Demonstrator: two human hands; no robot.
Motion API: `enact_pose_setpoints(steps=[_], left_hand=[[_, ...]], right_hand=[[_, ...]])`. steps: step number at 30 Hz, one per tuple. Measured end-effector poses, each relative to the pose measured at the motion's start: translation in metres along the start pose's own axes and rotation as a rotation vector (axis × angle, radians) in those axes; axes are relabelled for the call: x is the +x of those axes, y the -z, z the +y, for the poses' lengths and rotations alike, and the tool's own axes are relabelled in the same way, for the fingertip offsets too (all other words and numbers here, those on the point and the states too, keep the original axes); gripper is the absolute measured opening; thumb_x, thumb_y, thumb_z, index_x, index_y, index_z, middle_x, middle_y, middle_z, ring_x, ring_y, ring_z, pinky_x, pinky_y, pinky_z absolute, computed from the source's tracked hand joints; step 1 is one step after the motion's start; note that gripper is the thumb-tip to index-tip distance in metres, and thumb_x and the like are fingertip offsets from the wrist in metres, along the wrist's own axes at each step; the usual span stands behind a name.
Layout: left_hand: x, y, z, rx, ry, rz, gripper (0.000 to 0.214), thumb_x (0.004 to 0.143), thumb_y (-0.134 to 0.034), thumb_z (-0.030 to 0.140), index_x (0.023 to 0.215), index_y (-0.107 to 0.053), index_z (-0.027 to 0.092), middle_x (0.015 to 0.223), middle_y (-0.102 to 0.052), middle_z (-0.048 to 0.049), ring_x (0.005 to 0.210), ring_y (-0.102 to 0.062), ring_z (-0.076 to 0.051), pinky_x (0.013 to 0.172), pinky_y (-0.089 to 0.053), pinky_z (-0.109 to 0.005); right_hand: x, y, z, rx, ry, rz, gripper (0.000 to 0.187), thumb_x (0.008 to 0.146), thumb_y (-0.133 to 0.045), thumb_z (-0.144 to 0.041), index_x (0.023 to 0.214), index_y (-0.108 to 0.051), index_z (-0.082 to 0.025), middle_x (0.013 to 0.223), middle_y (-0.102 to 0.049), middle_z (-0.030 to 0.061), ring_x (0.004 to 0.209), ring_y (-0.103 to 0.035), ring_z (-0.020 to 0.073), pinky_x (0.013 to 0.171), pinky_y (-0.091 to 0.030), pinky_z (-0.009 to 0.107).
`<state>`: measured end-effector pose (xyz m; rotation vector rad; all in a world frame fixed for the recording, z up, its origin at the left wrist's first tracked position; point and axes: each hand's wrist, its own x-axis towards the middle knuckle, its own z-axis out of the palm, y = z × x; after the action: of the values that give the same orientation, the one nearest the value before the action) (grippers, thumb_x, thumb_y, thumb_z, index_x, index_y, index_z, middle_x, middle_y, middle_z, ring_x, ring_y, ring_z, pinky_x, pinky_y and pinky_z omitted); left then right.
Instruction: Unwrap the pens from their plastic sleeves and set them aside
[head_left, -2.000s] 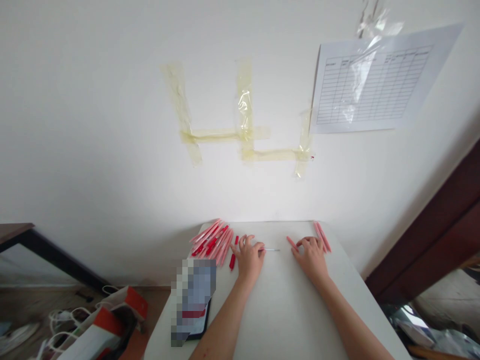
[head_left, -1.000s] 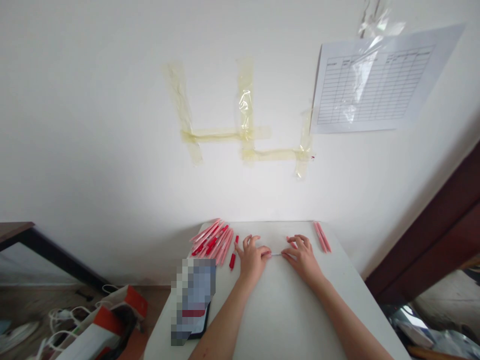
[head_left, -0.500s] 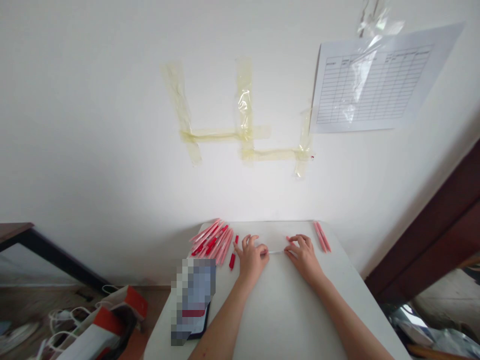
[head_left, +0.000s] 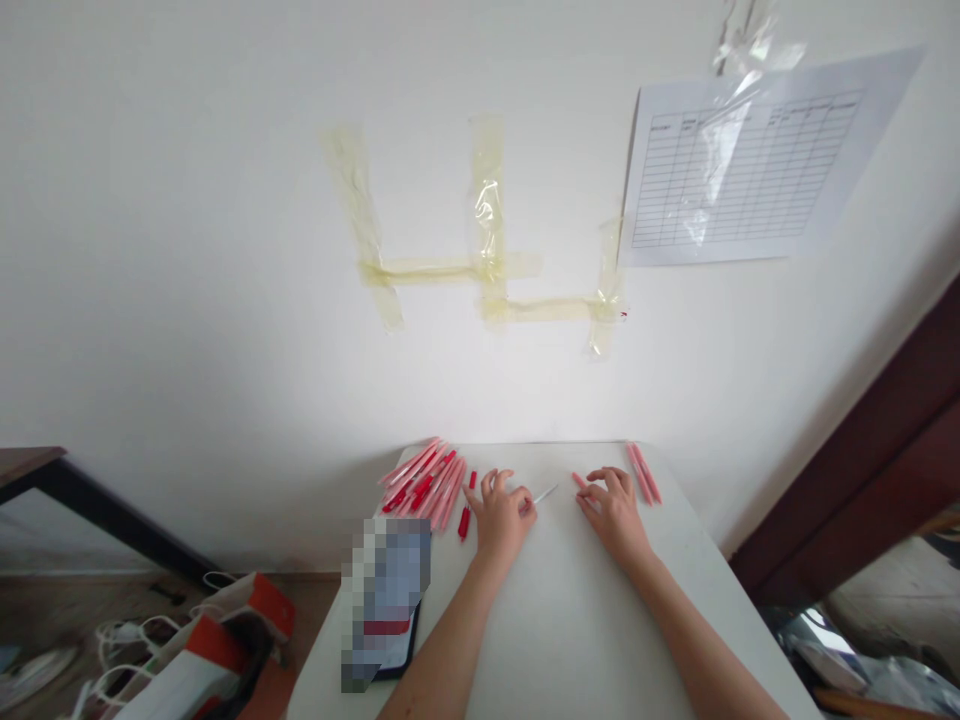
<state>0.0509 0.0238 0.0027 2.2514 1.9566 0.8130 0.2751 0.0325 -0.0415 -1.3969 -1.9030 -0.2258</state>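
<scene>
White table (head_left: 570, 620), small and narrow: its far edge butts against the wall (head_left: 225, 250), and its left and right edges run down toward the camera with a drop to the floor on both sides. The middle strip between the forearms is bare and gives the most room. The left hand (head_left: 501, 515) pinches a thin pale refill (head_left: 544, 493) between thumb and fingertip, and the free end slants up and to the right over the tabletop. The right hand (head_left: 615, 510) is held apart from it, fingers curled on a pink barrel (head_left: 579, 481) whose end pokes out toward the refill; a gap of bare table separates the two parts. Left of the left hand lies a red cap (head_left: 465, 520), and beyond it a fanned heap of pink and red pens (head_left: 424, 483) crowds the far left corner. Two loose barrels (head_left: 643, 472) lie side by side near the far right corner, just beside the right hand. A phone (head_left: 386, 600) sits at the left edge, partly overhanging it. On the wall are yellowed strips of tape (head_left: 487, 270) and a ruled sheet (head_left: 750, 170). Bags (head_left: 217, 640) clutter the floor to the left, and a dark door frame (head_left: 885, 470) stands on the right.
</scene>
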Motion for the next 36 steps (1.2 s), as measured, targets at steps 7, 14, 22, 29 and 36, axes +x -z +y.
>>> enact_pose_setpoints(steps=[7, 14, 22, 29, 36], left_hand=[[0.0005, 0.0004, -0.0003, -0.004, 0.013, -0.004, 0.005, 0.080, -0.069, 0.025, 0.079, -0.073, 0.029, 0.135, -0.059, -0.0027, 0.137, -0.038, -0.033, 0.114, -0.007, -0.075], [-0.0002, 0.0016, 0.0005, 0.006, 0.014, 0.003, 0.005, 0.081, -0.068, 0.028, 0.080, -0.073, 0.029, 0.134, -0.060, -0.0028, 0.137, -0.039, -0.034, 0.113, -0.009, -0.076], [-0.0001, 0.0047, 0.0025, -0.004, 0.031, -0.033, 0.007, 0.082, -0.067, 0.029, 0.081, -0.074, 0.029, 0.138, -0.058, -0.0037, 0.139, -0.036, -0.034, 0.114, -0.008, -0.074], [-0.0004, 0.0016, 0.0006, -0.007, 0.013, -0.006, 0.005, 0.082, -0.068, 0.030, 0.081, -0.074, 0.029, 0.135, -0.059, -0.0029, 0.138, -0.037, -0.034, 0.114, -0.007, -0.075], [-0.0010, -0.0019, -0.0002, -0.016, 0.001, 0.007, 0.004, 0.081, -0.070, 0.031, 0.080, -0.074, 0.029, 0.135, -0.059, -0.0025, 0.138, -0.039, -0.034, 0.114, -0.006, -0.076]], right_hand=[[0.0013, 0.0012, -0.0028, -0.017, -0.042, -0.024, 0.018, 0.091, -0.058, -0.029, 0.080, -0.071, -0.023, 0.109, -0.061, 0.0108, 0.113, -0.048, 0.0305, 0.093, -0.047, 0.049], [0.0014, 0.0028, -0.0043, -0.039, -0.043, 0.002, 0.015, 0.091, -0.059, -0.030, 0.085, -0.071, -0.023, 0.109, -0.061, 0.0106, 0.113, -0.047, 0.0299, 0.094, -0.046, 0.047], [0.0018, 0.0070, -0.0044, -0.096, -0.061, -0.005, 0.013, 0.087, -0.063, -0.031, 0.080, -0.070, -0.024, 0.107, -0.061, 0.0100, 0.112, -0.046, 0.0307, 0.094, -0.045, 0.047], [0.0024, 0.0068, -0.0048, -0.097, -0.052, -0.022, 0.016, 0.088, -0.063, -0.029, 0.075, -0.069, -0.022, 0.107, -0.062, 0.0103, 0.112, -0.046, 0.0310, 0.093, -0.045, 0.047], [0.0088, 0.0036, -0.0070, -0.110, -0.035, -0.041, 0.016, 0.090, -0.060, -0.026, 0.077, -0.068, -0.022, 0.107, -0.063, 0.0100, 0.115, -0.045, 0.0305, 0.095, -0.043, 0.047]])
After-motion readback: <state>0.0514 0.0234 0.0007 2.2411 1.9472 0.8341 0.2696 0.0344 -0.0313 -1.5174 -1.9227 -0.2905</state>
